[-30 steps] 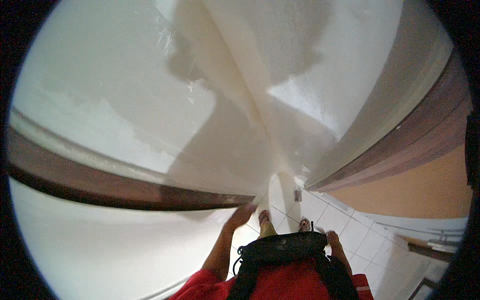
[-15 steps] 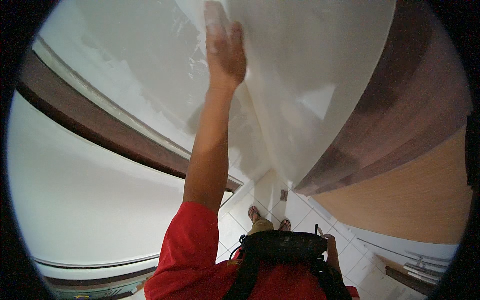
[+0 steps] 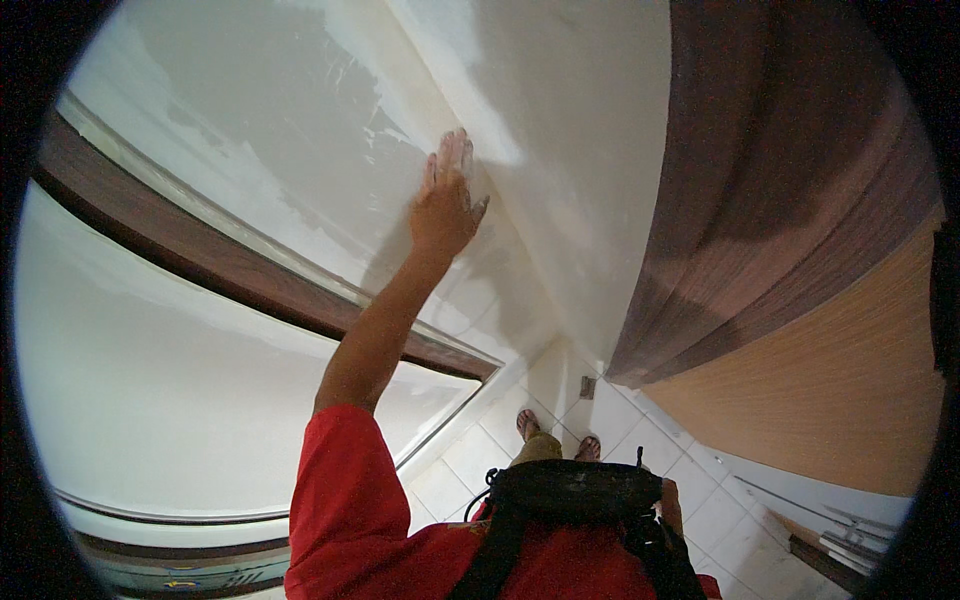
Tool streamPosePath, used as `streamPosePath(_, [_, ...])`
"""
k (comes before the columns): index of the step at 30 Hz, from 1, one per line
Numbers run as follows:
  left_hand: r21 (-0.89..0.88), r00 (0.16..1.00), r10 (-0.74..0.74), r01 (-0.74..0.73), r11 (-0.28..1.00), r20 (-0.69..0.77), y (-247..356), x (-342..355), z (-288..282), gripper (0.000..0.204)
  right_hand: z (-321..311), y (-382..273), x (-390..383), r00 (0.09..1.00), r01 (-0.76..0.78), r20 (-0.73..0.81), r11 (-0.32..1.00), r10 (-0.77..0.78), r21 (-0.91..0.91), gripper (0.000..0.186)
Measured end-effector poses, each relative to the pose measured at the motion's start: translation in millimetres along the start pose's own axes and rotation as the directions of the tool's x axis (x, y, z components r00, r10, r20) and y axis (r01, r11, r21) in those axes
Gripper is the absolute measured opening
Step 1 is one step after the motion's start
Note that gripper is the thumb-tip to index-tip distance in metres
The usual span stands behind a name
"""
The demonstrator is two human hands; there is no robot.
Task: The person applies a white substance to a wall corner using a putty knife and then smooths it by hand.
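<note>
My left hand [image 3: 447, 215] lies palm toward the white wall [image 3: 250, 70], right beside the inner corner where two walls meet. Its fingers are stretched out, the thumb is apart, and pale dust whitens the fingertips. Nothing shows in its grip. Rough lighter patches, like filler, mark the wall around it. My right hand [image 3: 671, 505] shows only as a strip of skin at the right end of the black pouch [image 3: 575, 490] on my chest, so its fingers are hidden.
Left of the wall runs a dark wooden frame [image 3: 200, 255] beside a white door-like panel [image 3: 180, 390]. To the right stand a dark brown wood panel [image 3: 760, 180] and a lighter wooden one [image 3: 820, 400]. Below are white floor tiles [image 3: 640, 450] with a small floor drain [image 3: 587, 387].
My left hand has come down along the corner toward me, and its elbow has bent outward to the left. The view has shifted slightly.
</note>
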State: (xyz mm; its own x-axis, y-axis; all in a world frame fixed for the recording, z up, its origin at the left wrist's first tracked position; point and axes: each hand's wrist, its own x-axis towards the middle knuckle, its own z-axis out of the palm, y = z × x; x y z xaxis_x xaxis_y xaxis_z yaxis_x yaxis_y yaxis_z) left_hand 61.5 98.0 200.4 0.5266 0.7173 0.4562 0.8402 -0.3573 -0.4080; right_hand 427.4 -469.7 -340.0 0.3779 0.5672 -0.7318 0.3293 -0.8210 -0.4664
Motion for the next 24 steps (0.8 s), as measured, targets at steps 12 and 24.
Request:
streamPosePath(12, [-0.203,0.926,0.235,-0.179,0.963,0.296,29,-29,38,0.087,-34,-30,-25,0.99,-0.063,0.143,0.832,-0.019,0.551,0.029])
streamPosePath(24, [0.21,0.976,0.17,-0.196,0.958,0.137,25,-11,36,0.089,-38,-74,-61,0.998,-0.051,0.048,0.847,0.03,0.529,0.029])
